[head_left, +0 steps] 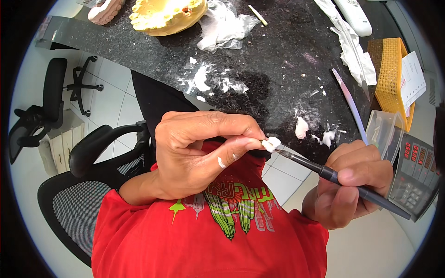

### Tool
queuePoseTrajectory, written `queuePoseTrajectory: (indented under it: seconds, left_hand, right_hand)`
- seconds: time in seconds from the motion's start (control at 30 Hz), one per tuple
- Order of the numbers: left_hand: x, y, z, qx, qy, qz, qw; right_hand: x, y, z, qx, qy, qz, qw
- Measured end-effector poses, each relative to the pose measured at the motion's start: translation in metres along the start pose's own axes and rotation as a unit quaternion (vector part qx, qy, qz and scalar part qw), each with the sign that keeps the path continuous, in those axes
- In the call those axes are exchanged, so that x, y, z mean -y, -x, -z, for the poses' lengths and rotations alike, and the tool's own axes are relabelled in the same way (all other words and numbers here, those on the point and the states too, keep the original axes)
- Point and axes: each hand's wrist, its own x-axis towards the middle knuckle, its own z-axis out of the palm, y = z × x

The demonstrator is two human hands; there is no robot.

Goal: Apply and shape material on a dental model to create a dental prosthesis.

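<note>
My left hand (204, 148) pinches a small white tooth-like piece (271, 143) between thumb and index finger, just beyond the desk's front edge, with white smears on the thumb. My right hand (352, 180) grips a slim tool with a dark handle (327, 172); its thin metal end reaches the white piece, touching or nearly so. Pale pink and white blobs of paste (301, 127) lie on the dark speckled desk (273, 55) just above the hands.
A yellow dental cast (164, 25), crumpled plastic (222, 30) and tissue strip (354, 65) lie farther back. A lilac stick (350, 102), yellow basket (384, 74), clear container (380, 120) and control panel (412, 185) are right. Black chairs (74, 222) stand left.
</note>
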Motion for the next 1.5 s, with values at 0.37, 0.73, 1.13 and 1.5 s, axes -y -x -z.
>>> queuePoseTrajectory:
  seconds: [0.37, 0.73, 1.13, 1.5]
  left_hand:
    - [0.0, 0.0, 0.001, 0.009, -0.009, 0.002, 1.0]
    - [0.0, 0.0, 0.002, 0.011, -0.027, 0.001, 1.0]
    - [0.002, 0.002, 0.002, -0.001, -0.021, 0.013, 1.0]
    - [0.001, 0.001, 0.001, -0.001, -0.027, 0.019, 0.999]
  right_hand:
    - [-0.001, -0.001, 0.001, 0.0, -0.002, 0.007, 1.0]
    - [-0.002, -0.002, 0.004, 0.009, -0.016, 0.007, 1.0]
    - [0.002, 0.004, -0.002, -0.046, 0.036, -0.001, 0.998]
    - [0.004, 0.002, -0.005, -0.044, 0.029, -0.016, 0.998]
